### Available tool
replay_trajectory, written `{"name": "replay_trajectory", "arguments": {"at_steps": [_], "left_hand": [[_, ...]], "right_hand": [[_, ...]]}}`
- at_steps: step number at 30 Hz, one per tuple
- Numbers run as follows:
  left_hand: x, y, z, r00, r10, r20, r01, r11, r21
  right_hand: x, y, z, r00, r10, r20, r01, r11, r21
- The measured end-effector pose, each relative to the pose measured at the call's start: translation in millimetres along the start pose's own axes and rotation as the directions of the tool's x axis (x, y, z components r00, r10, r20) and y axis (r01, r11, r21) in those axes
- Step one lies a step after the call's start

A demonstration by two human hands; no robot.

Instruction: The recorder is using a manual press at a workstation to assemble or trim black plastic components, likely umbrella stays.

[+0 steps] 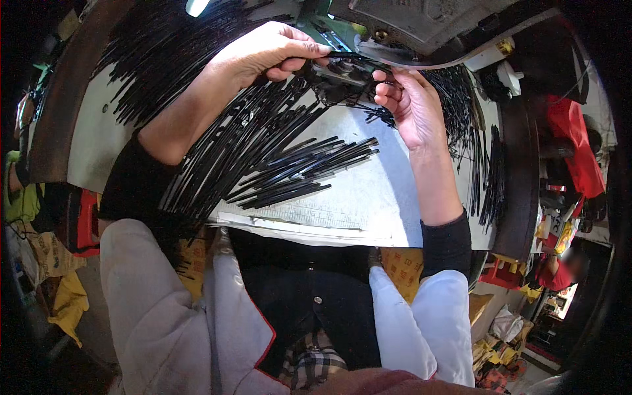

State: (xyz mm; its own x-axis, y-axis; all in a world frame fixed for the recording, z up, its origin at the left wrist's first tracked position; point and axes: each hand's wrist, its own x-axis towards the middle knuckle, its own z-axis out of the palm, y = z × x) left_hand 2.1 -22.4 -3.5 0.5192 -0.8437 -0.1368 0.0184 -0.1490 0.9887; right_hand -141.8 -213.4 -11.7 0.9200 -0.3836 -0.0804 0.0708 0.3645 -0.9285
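Black strips (289,172) lie fanned in a heap across the middle of the white tabletop (368,197), reaching its near edge. Farther back, the left hand (270,52) and right hand (408,105) each pinch strip ends at the machine (408,23).

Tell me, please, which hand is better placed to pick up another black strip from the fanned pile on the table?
Probably the left hand: its forearm lies right over the fanned pile of black strips. The right hand pinches a strip at the machine, with the pile off to its left.
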Motion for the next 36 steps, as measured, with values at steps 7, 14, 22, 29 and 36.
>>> {"name": "replay_trajectory", "arguments": {"at_steps": [7, 14, 22, 29, 36], "left_hand": [[-4.8, 6.1, 4.3, 0.998, -0.007, -0.068, 0.014, 0.995, 0.099], [-3.7, 10.8, 0.7, 0.998, -0.002, -0.058, 0.011, 0.988, 0.155], [-17.3, 10.7, 18.3, 0.968, -0.091, 0.233, 0.001, 0.932, 0.362], [-35.6, 10.0, 10.5, 0.995, -0.039, 0.096, -0.044, 0.682, 0.73], [-30.1, -2.5, 12.9, 0.981, 0.092, 0.173, -0.193, 0.59, 0.784]], "right_hand": [[2.7, 2.6, -10.8, 0.997, 0.029, 0.076, -0.036, 0.995, 0.09], [-0.1, -1.9, -8.7, 0.985, -0.168, -0.035, 0.167, 0.985, -0.032], [-30.2, -3.8, 29.6, 0.855, -0.203, 0.476, 0.518, 0.327, -0.79], [-35.5, -12.0, 22.5, 0.931, -0.022, 0.365, 0.334, 0.458, -0.824], [-34.6, -5.2, 25.0, 0.896, 0.289, 0.339, 0.013, 0.744, -0.668]]}}
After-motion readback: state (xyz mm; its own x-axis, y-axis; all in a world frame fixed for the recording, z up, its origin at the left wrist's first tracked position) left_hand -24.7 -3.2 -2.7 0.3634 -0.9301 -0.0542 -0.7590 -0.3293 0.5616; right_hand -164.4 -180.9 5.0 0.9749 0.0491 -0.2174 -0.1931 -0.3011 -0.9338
